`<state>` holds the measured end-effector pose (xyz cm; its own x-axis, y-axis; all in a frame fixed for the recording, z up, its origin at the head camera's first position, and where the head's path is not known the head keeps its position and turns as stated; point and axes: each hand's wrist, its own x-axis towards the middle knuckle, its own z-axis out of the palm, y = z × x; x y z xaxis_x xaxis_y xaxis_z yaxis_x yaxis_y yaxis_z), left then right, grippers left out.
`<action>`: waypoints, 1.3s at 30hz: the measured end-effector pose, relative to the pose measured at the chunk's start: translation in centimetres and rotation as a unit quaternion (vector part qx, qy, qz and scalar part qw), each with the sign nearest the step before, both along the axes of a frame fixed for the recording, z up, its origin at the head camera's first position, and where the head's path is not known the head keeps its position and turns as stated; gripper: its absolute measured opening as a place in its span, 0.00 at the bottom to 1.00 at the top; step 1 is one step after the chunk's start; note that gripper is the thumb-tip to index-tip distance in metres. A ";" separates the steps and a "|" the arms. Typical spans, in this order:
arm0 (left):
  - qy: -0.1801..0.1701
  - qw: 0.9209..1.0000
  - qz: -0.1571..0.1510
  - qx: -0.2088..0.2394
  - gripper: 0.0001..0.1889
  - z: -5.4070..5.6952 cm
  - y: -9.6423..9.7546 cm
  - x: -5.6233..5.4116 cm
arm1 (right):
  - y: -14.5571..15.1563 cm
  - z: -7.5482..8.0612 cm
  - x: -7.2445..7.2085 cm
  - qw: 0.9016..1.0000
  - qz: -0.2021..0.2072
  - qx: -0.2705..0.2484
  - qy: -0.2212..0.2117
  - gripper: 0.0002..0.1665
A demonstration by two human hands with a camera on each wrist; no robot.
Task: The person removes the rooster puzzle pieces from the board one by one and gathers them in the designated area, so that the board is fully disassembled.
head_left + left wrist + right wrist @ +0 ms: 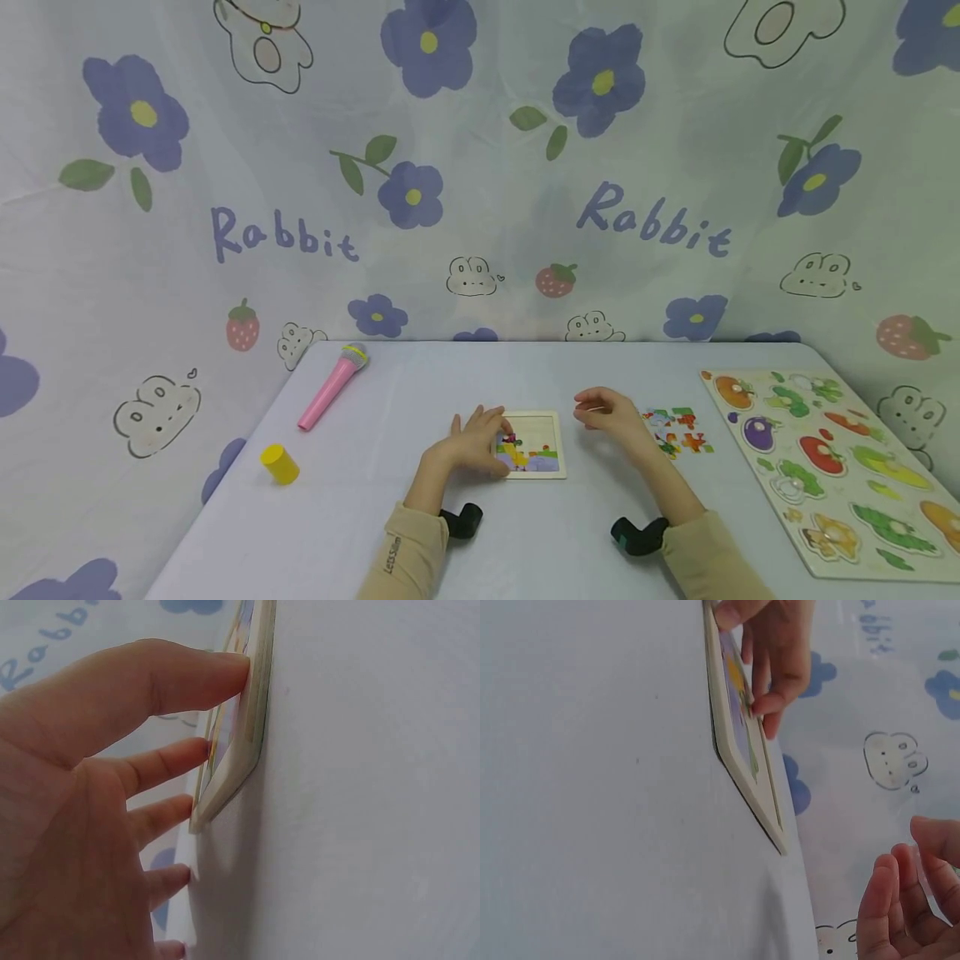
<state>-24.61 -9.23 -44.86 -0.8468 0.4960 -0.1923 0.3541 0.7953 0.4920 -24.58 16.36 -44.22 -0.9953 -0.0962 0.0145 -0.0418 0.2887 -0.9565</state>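
A small jigsaw tray (536,428) with a pale frame lies flat near the middle of the table, its picture partly filled on the left and along the bottom. My left hand (471,446) rests over its left side, thumb (202,679) on the near rim and forefinger reaching onto the picture, the other fingers spread at the far edge. To the right of the tray my right hand (611,417) hovers above the table with its fingers (877,896) loosely bent and nothing seen between them. Several loose jigsaw pieces (688,442) lie beyond that wrist, partly hidden by the forearm.
At the right stands out a large board (783,433) with vegetable shapes, lying flat. A pink toy microphone (330,392) lies at the back left, and a yellow cylinder (280,464) is nearer the left edge. Behind the table hangs a printed curtain (480,208).
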 end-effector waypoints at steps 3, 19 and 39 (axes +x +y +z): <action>0.000 1.000 0.000 0.003 0.25 0.0 0.0 0.0 | -0.8 -0.3 -0.2 1.000 0.007 -0.004 0.000 0.17; -0.006 1.000 0.003 0.003 0.26 0.0 0.0 0.0 | -4.0 -1.2 0.1 0.996 0.089 0.012 -0.018 0.17; -0.006 1.000 0.002 -0.019 0.41 0.3 -0.3 0.2 | -7.9 -2.0 -0.3 0.963 0.154 0.217 0.044 0.17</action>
